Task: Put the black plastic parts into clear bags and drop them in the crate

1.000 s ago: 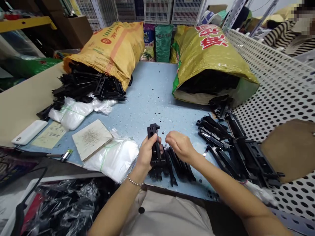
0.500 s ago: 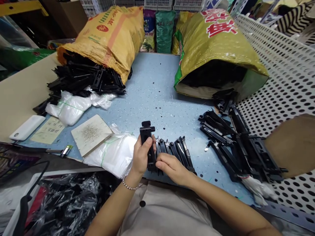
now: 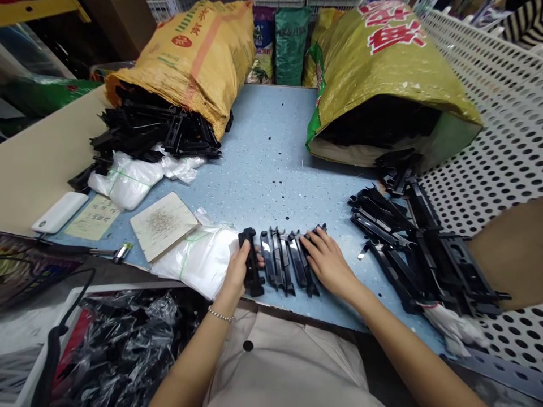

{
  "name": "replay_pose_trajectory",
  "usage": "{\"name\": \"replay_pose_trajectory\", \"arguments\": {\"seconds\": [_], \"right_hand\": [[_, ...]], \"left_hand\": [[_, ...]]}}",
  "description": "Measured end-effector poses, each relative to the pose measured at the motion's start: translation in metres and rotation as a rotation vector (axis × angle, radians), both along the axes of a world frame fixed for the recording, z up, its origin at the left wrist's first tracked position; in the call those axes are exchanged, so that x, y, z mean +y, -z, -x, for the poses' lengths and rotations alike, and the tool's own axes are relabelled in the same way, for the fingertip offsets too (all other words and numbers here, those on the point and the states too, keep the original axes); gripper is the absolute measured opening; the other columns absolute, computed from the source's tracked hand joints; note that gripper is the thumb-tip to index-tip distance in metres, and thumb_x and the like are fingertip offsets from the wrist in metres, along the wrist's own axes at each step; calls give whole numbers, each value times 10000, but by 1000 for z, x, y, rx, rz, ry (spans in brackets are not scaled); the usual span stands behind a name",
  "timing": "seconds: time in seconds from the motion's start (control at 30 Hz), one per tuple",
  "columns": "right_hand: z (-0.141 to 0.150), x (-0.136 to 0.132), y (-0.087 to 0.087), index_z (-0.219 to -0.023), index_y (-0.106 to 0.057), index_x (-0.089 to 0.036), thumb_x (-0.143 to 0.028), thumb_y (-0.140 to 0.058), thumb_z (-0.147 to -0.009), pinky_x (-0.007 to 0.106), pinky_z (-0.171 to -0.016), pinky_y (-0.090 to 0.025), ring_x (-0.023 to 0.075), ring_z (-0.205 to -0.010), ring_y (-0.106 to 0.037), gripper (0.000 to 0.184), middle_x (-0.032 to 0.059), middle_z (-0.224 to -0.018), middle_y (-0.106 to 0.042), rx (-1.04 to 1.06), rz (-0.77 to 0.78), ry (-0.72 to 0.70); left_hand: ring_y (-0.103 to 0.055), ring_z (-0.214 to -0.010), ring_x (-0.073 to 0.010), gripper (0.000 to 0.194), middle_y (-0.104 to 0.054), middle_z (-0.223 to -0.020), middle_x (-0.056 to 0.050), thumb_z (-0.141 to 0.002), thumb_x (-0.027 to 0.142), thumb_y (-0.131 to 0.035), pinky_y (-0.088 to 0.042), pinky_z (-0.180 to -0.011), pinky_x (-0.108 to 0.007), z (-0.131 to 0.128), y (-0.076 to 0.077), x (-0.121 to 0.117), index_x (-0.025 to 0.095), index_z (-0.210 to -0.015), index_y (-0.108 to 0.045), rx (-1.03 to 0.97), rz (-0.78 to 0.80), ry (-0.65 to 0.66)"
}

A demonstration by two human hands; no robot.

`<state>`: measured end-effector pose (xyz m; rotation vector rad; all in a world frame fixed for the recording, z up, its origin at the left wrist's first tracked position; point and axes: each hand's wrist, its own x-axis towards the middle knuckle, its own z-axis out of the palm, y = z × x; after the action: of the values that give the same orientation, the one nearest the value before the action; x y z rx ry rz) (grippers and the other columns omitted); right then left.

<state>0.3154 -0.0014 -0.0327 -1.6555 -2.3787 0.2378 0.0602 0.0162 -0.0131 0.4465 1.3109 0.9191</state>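
My left hand (image 3: 238, 268) is closed around a black plastic bracket (image 3: 253, 265) near the table's front edge, thumb along its near side. To its right, several slim glossy black plastic strips (image 3: 278, 261) with notched ends lie side by side. My right hand (image 3: 328, 260) rests with fingers stretched out over the right end of that row, touching the outermost strips and partly hiding them. Beside my left hand lies a stack of clear plastic bags (image 3: 207, 257) tied with green string.
A yellow sack (image 3: 199, 62) spills black parts (image 3: 139, 133) at the back left. An olive sack (image 3: 390, 85) gapes at the right, with a black heap (image 3: 399, 243) before it. A white perforated panel (image 3: 475, 113) borders the right. Lower left, a bin (image 3: 139, 333) holds bagged parts.
My right hand has left the bracket and moved right, onto the row of strips. My left hand has lowered the bracket toward the table.
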Motion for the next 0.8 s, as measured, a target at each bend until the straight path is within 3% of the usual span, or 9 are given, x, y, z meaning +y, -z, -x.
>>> {"name": "replay_pose_trajectory", "arguments": {"seconds": [0.07,0.17,0.33,0.47,0.57,0.7,0.8], "right_hand": [[-6,13,-5,-1363,-513,-180,-287,-407,-964,555,-1098,-340,313,-1430,-209,426,125,-1451,-381,-13,-25,19],[-3,19,-29,-1353,-507,-153,-304,-448,-954,520,-1086,-386,309,-1391,-303,431,149,-1467,-346,65,-70,-41],[31,6,-67,-1420,-395,-212,-263,-400,-986,373,-1046,-464,186,-1284,-455,437,106,-1422,-417,246,-68,-355],[55,3,-73,-1218,-540,-162,-257,-403,-988,319,-869,-509,170,-1048,-564,284,111,-1161,-585,279,-116,-431],[65,1,-70,-1042,-570,-151,-309,-447,-979,263,-711,-466,135,-830,-555,210,68,-923,-609,267,-113,-523],[75,-5,-70,-1051,-543,-134,-241,-482,-956,270,-679,-398,131,-787,-513,155,63,-930,-608,177,-344,-671],[79,0,-81,-1028,-550,-129,-212,-493,-941,285,-659,-356,127,-763,-500,133,53,-930,-606,61,-484,-860]], "left_hand": [[-626,-614,-97,637,-653,-707,-58,-695,677,-576,-495,-586,-190,-4,5,4,95,-951,-584,-104,-13,-15],[-617,-603,-95,611,-642,-698,-58,-730,674,-528,-499,-587,-203,-2,-3,5,100,-931,-585,-205,-1,21],[-530,-530,-47,508,-556,-680,23,-718,601,-604,-436,-497,-173,2,-32,-5,155,-941,-507,-117,-55,70],[-540,-564,-39,513,-554,-801,32,-691,567,-652,-445,-493,-180,-2,-47,-9,193,-989,-468,-127,-87,57],[-540,-548,-41,503,-553,-788,30,-698,556,-650,-434,-488,-179,-1,-55,-9,190,-991,-467,-149,-69,55],[-502,-478,-60,445,-526,-627,20,-781,581,-521,-399,-466,-187,3,-63,-9,153,-901,-489,-293,174,145],[-463,-448,-62,398,-503,-560,11,-822,536,-472,-380,-456,-190,3,-65,-10,138,-810,-485,-435,394,198]]}}
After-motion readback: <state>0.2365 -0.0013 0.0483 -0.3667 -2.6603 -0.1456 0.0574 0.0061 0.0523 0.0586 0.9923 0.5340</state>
